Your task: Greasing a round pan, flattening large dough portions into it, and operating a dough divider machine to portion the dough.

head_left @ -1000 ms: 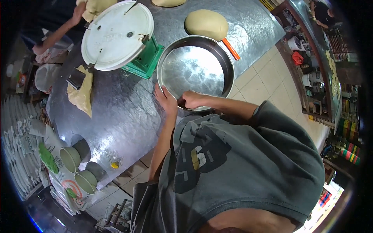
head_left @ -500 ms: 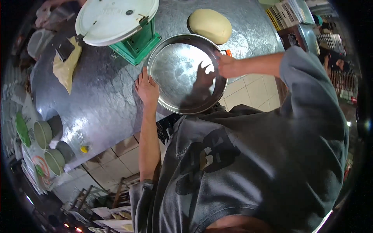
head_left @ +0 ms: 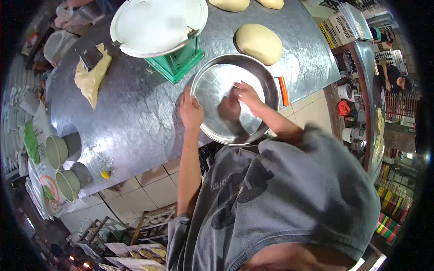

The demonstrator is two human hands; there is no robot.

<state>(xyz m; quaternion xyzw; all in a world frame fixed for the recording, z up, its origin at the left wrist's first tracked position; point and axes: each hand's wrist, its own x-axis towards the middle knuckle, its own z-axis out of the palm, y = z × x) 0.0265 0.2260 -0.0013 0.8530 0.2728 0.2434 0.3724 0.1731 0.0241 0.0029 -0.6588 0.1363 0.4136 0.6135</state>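
A large round metal pan (head_left: pixel 217 128) with shiny walls lies at the table's near edge, in front of my body. My left hand (head_left: pixel 191 110) holds its left side, fingers along the outside and thumb at the rim. Inside the pan, my right hand (head_left: pixel 249 98) hovers over or touches the base; its fingers are partly bent and look apart, with nothing visible in them. A dark reflection of that hand shows on the metal. Just beyond the rim sits a smooth ball of dough (head_left: pixel 258 44). An orange-handled flat tool (head_left: pixel 284 91) lies at the pan's right.
A green scale (head_left: pixel 178 63) with a white round plate (head_left: pixel 153 27) stands behind the pan. More dough pieces (head_left: pixel 229 3) rest at the far edge. To the left are a dough scrap (head_left: pixel 92 77) under a dark tool, and two pale green bowls (head_left: pixel 56 151).
My right hand has moved from the pan's right rim to its inside, leftward and lower. The orange handle shows more fully. The whole view has shifted; my left hand stays at the pan's left side.
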